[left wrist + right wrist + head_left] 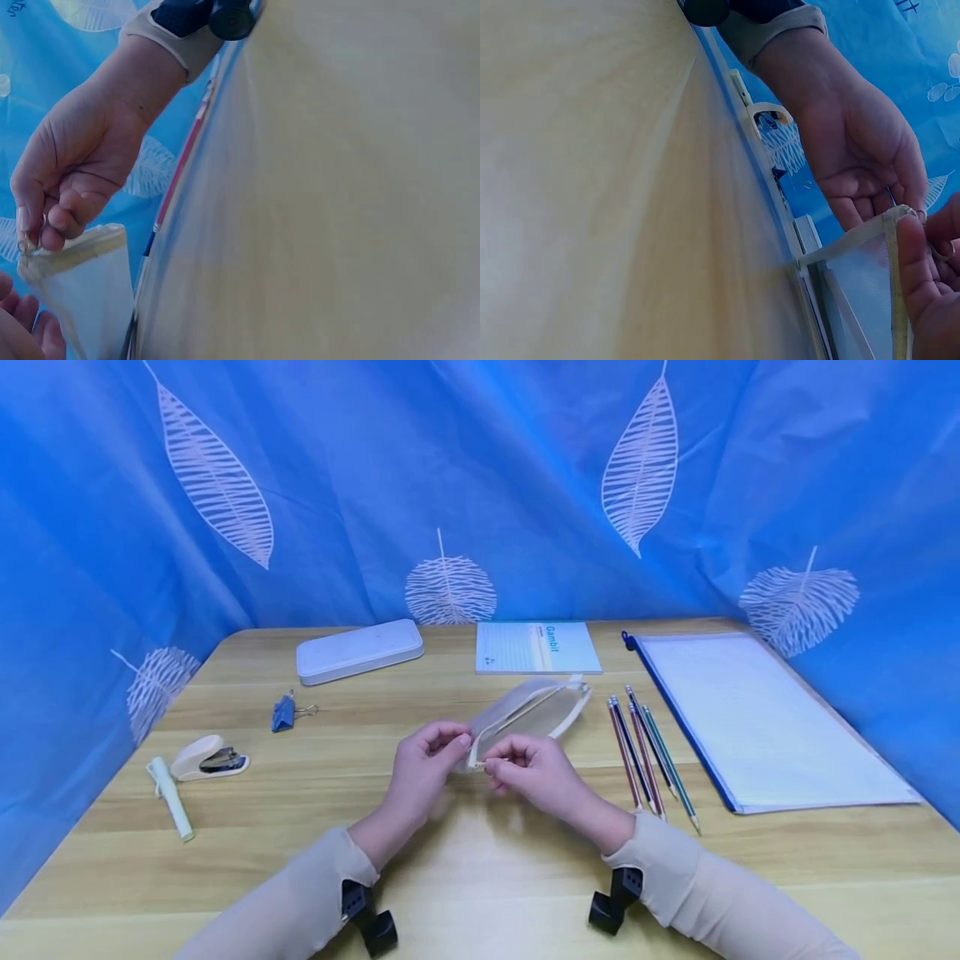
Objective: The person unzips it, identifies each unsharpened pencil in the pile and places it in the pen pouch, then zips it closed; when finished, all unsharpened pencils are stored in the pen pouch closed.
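Note:
A translucent zip pouch [546, 717] with pale edging is held up off the table between both hands, its mouth partly spread. My left hand [423, 770] grips the near corner between thumb and fingers. Beside it, my right hand [542, 775] pinches the small zipper pull at that same corner; the left wrist view shows a metal ring of the pull [25, 246] at its fingertips. The pouch's pale zipper band [898, 292] runs down from the pinched corner in the right wrist view. Nothing shows inside the pouch.
Several pencils [651, 752] lie right of the pouch, beside a blue-edged document folder [772, 718]. A notebook [517, 647] and a white case [360, 652] stand at the back. On the left lie a blue binder clip [283, 713], a stapler [201, 758] and a pale green pen-like stick [172, 800].

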A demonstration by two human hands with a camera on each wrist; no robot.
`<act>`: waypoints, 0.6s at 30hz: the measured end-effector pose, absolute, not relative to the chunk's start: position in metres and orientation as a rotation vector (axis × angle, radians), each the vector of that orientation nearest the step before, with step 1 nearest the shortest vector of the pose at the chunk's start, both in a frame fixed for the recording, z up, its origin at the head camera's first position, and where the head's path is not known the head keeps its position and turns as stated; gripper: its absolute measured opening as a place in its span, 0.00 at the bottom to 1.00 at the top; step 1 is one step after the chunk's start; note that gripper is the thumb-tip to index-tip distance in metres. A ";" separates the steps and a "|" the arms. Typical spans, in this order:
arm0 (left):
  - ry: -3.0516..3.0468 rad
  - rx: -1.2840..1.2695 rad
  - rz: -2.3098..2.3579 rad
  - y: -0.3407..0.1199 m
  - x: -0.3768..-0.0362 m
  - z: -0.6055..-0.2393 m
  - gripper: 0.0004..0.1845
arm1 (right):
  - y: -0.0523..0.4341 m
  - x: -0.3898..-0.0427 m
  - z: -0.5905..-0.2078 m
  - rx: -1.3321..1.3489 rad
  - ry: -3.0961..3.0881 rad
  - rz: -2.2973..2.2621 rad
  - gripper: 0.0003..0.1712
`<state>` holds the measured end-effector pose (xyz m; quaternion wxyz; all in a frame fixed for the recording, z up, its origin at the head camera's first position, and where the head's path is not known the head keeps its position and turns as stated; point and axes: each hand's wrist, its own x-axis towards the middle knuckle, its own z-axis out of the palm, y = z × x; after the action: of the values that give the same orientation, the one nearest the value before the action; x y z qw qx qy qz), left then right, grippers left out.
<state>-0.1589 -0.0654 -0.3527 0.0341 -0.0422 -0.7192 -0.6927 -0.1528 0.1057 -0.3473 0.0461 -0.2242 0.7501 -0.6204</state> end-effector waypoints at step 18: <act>-2.547 -0.405 -1.864 -0.078 -0.150 -0.350 0.07 | 0.097 -0.156 -0.347 -0.607 2.253 -1.956 0.05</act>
<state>-0.1501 -0.0785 -0.3501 -0.0202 -0.1272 -0.8003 -0.5856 -0.1561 0.0969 -0.3469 0.0484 -0.1991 0.7391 -0.6417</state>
